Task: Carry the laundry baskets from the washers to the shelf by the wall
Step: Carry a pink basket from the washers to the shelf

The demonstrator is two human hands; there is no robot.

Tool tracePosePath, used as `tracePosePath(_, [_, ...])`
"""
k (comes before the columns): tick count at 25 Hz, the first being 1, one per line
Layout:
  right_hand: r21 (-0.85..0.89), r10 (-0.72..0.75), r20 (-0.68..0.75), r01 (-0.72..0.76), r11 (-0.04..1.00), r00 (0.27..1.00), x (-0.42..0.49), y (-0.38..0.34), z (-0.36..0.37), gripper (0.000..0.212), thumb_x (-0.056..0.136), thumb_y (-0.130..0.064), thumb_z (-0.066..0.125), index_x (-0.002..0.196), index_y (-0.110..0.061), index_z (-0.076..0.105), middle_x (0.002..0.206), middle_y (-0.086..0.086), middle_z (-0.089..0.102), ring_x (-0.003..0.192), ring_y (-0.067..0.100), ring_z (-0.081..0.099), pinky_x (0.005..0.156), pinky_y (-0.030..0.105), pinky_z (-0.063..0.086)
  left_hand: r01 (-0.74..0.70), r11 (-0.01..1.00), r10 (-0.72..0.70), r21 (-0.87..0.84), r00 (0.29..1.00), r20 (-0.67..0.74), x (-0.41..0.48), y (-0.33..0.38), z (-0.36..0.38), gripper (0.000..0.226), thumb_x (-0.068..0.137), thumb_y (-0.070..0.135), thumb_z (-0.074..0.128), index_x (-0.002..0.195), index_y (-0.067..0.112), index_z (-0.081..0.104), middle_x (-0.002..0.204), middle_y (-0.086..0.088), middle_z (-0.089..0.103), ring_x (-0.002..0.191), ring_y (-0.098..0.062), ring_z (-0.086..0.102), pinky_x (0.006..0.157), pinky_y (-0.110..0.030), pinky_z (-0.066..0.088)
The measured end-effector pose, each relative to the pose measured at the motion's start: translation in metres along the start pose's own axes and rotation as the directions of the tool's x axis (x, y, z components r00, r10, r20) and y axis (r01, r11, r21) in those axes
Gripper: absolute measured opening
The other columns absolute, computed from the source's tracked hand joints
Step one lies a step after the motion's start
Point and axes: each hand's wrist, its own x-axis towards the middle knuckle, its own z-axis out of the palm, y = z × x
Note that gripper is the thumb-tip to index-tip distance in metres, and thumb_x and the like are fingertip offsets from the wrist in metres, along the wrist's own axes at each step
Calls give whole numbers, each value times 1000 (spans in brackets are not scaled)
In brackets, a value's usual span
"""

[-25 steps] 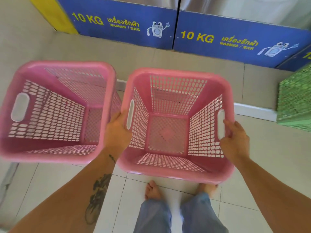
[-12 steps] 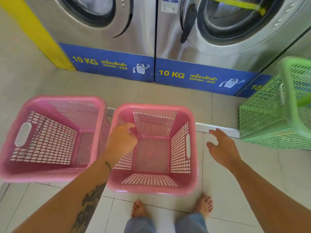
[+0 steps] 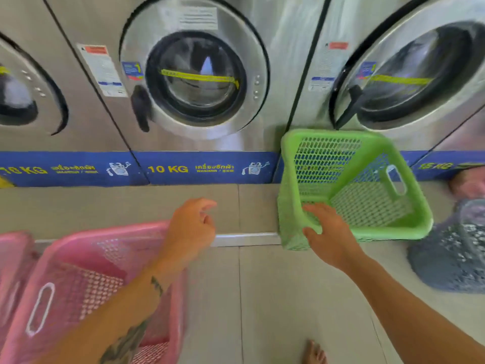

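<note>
A green mesh laundry basket (image 3: 367,195) stands tilted on the raised step below the washers (image 3: 196,80). My right hand (image 3: 330,237) is at its near left corner, fingers spread over the rim and thumb below it; a closed grip does not show. My left hand (image 3: 191,232) hovers with loosely curled fingers and nothing in it, above the far corner of a pink basket (image 3: 86,285) on the floor at lower left. A second pink basket (image 3: 13,258) sits beside it at the left edge.
A grey-blue mesh basket (image 3: 451,258) lies at the right, with a blurred pink thing (image 3: 467,182) behind it. The step's pale edge (image 3: 244,239) runs across the tiled floor. My bare foot (image 3: 313,353) shows at the bottom.
I set the pink basket down beside the other and let go with both hands. The view swung right and up; my right hand has reached the green basket's rim.
</note>
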Motion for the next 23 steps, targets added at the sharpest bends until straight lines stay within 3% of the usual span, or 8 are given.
tracePosePath(3, [42, 17, -21, -16, 999, 1000, 33, 83, -53, 55, 80, -12, 68, 133, -12, 53, 137, 13, 49, 129, 31, 44, 110, 41, 33, -48, 998, 48, 33, 999, -4, 25, 71, 94, 40, 80, 3, 60, 118, 16, 64, 116, -5, 63, 103, -24, 60, 94, -34, 44])
tracePosePath(6, [-18, 65, -72, -67, 998, 995, 66, 164, -98, 57, 78, -14, 68, 133, -14, 52, 136, 15, 47, 125, 36, 45, 107, 44, 35, -75, 991, 72, 110, 997, 32, 53, 123, 171, 54, 82, 13, 63, 134, 16, 52, 135, -7, 52, 126, -23, 45, 107, -32, 30])
tracePosePath(10, [-129, 203, -160, -224, 966, 966, 104, 258, -138, 59, 75, -13, 68, 132, -13, 54, 134, 25, 48, 124, 44, 43, 106, 48, 33, -30, 953, -7, 302, 993, 121, 90, 142, 238, 63, 87, 26, 57, 146, 24, 36, 155, -11, 29, 144, -25, 21, 115, -39, 23])
tracePosePath(14, [-103, 361, -92, -370, 923, 928, 145, 314, -147, 60, 79, -18, 64, 136, -22, 48, 141, 23, 40, 128, 42, 41, 105, 46, 34, 43, 932, -84, 361, 991, 101, 114, 132, 262, 61, 87, 26, 59, 144, 21, 39, 153, -14, 30, 138, -31, 32, 111, -39, 29])
tracePosePath(18, [99, 414, -14, -410, 906, 910, 177, 330, -134, 57, 81, -13, 60, 136, -23, 49, 119, 20, 57, 94, 33, 59, 79, 37, 48, -7, 920, -16, 391, 998, 54, 124, 120, 267, 59, 80, 12, 63, 138, 16, 51, 140, -11, 48, 124, -33, 47, 103, -37, 35])
tracePosePath(23, [-9, 392, -97, -394, 919, 915, 158, 323, -124, 64, 75, -1, 52, 133, -29, 53, 125, 16, 60, 100, 39, 60, 85, 42, 48, 75, 946, -69, 314, 997, -31, 124, 116, 260, 59, 73, 7, 63, 130, 24, 60, 128, -1, 58, 114, -26, 55, 95, -31, 41])
